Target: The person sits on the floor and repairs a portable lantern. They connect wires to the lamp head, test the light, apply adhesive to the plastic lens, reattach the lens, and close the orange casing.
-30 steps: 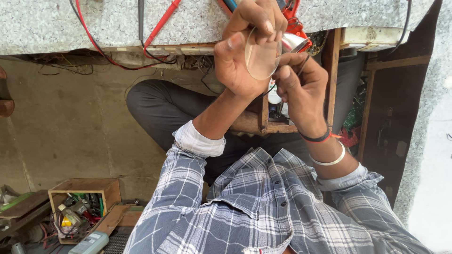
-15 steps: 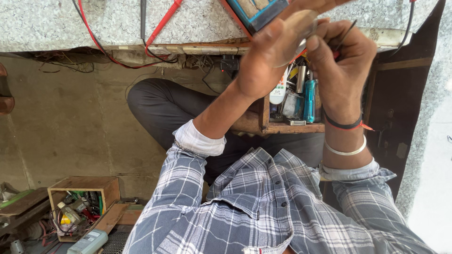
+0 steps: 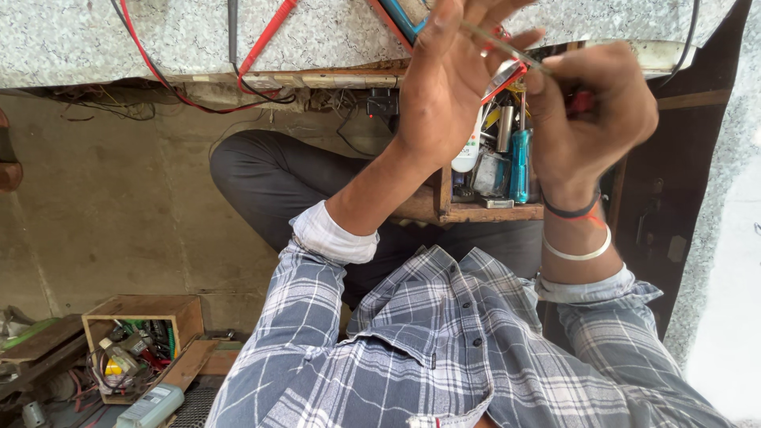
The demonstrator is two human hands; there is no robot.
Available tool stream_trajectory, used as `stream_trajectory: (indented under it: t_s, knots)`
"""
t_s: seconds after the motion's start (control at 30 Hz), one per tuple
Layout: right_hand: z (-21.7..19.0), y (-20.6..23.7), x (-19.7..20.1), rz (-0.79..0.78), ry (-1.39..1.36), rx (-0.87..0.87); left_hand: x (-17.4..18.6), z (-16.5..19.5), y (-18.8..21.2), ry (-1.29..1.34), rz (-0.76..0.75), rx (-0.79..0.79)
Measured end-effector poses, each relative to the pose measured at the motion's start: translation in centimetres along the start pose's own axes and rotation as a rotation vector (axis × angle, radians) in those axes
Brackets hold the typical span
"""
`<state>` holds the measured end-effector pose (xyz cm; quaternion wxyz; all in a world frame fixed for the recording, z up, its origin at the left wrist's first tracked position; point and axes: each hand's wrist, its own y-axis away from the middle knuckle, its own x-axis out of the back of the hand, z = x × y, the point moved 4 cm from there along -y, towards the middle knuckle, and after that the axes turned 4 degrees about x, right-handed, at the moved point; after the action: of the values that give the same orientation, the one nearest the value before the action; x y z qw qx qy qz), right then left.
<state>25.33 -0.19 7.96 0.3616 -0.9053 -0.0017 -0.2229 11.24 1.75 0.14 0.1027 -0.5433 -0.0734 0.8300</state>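
A thin metal rod (image 3: 507, 49) is pinched between the left hand (image 3: 444, 87) and the right hand (image 3: 590, 119), both grips closed on it, at the near edge of the stone surface (image 3: 158, 40). It is judged light, stiff and slippery; the ends are best held.

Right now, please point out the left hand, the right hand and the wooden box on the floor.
left hand (image 3: 444, 87), head view, back of the hand.
right hand (image 3: 590, 119), head view, back of the hand.
wooden box (image 3: 147, 307), head view, top rim.
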Motion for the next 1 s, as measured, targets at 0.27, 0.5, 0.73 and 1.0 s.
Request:
stream_trajectory:
  t_s: [0.27, 0.5, 0.73, 1.0]
  knots:
    - [-1.8, 0.1, -0.8, -0.162, 0.322, 0.446, -1.6, 1.9, -0.1, 0.297, -0.176, 0.162]
    - [-0.1, 2.1, -1.5, -0.243, -0.582, -0.302, -0.9, 2.0, 0.2, 0.155, -0.085, -0.054]
    - [-0.5, 3.9, -1.9, -0.22, -0.225, -0.215, -1.1, 2.2, 0.2, 0.047, -0.118, -0.163]
    - [-2.6, 3.4, -2.0, -0.206, -0.14, -0.213, -1.9, 2.5, 0.5, 0.124, -0.148, -0.075]
